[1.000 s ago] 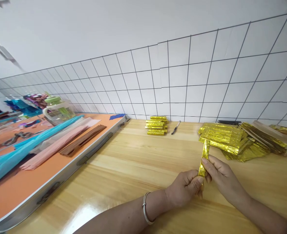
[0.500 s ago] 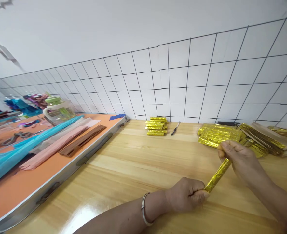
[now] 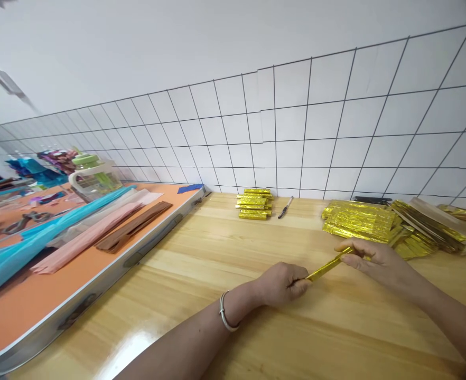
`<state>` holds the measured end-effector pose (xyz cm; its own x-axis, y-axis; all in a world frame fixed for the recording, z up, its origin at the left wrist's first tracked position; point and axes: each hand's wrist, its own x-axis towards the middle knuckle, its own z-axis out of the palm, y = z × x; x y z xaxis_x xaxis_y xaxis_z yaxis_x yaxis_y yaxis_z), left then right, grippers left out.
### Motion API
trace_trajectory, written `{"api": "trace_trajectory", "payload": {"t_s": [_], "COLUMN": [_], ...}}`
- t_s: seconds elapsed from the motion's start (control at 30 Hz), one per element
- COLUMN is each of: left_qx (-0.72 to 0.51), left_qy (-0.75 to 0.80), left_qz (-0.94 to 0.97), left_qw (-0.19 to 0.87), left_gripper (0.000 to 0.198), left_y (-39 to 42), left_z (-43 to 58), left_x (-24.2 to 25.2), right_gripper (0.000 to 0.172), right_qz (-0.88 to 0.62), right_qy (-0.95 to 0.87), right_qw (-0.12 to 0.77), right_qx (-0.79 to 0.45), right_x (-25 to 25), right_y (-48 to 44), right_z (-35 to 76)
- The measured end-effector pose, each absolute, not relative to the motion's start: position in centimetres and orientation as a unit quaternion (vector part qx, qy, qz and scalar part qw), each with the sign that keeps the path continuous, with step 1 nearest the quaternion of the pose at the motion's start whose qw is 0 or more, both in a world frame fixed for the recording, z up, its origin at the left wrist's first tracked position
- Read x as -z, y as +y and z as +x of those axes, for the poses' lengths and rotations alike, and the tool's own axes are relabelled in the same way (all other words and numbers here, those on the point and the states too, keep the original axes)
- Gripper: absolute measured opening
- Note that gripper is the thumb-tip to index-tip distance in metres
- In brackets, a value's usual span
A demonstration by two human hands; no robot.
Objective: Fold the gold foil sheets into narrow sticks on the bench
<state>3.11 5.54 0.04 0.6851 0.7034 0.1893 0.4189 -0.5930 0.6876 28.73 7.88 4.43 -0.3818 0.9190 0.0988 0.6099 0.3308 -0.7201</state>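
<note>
Between my hands is a narrow, shiny gold foil strip, rolled or folded flat and slanting up to the right. My left hand, with a bangle at the wrist, pinches its lower end. At the upper end my right hand grips it between thumb and fingers. Beyond the right hand lies a pile of flat gold foil pieces. Several similar gold foil rolls are stacked near the wall. Whether the held strip is one layer or several, I cannot tell.
A pen lies beside the stacked rolls. At left, an orange board with a raised metal edge holds blue, pink and brown paper strips, scissors and a green-lidded bottle. A gridded wall stands behind the wooden table.
Both hands have shifted left with the gold foil strip, the left one also upward. The strip now lies at a flatter slant and shows its narrower side.
</note>
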Motion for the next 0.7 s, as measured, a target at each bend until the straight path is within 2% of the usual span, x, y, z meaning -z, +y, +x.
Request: {"api": "trace_trajectory", "payload": {"t_s": [0.1, 0.27, 0.43, 0.7], "left_qx": [-0.276, -0.434, -0.488, -0.570], "left_qy": [0.363, 0.412, 0.395, 0.370], "left_qz": [0.824, 0.684, 0.604, 0.505], "left_qw": [0.336, 0.416, 0.491, 0.533], "left_gripper": [0.022, 0.025, 0.023, 0.025], "left_y": [6.7, 8.3, 8.1, 7.4], "left_z": [2.2, 1.5, 2.0, 2.7], "left_x": [0.0, 0.6, 0.5, -0.2], "right_gripper": [0.029, 0.028, 0.032, 0.039], "right_qz": [-0.487, -0.473, -0.432, -0.399], "right_qy": [-0.786, -0.805, -0.841, -0.801], "right_qw": [0.235, 0.209, 0.168, 0.204], "right_qx": [-0.298, -0.289, -0.279, -0.398], "right_x": [-3.5, -1.0, 0.1, -1.2], "right_y": [8.3, 8.3, 7.2, 5.7], "right_z": [28.9, 27.7, 25.9, 24.3]}}
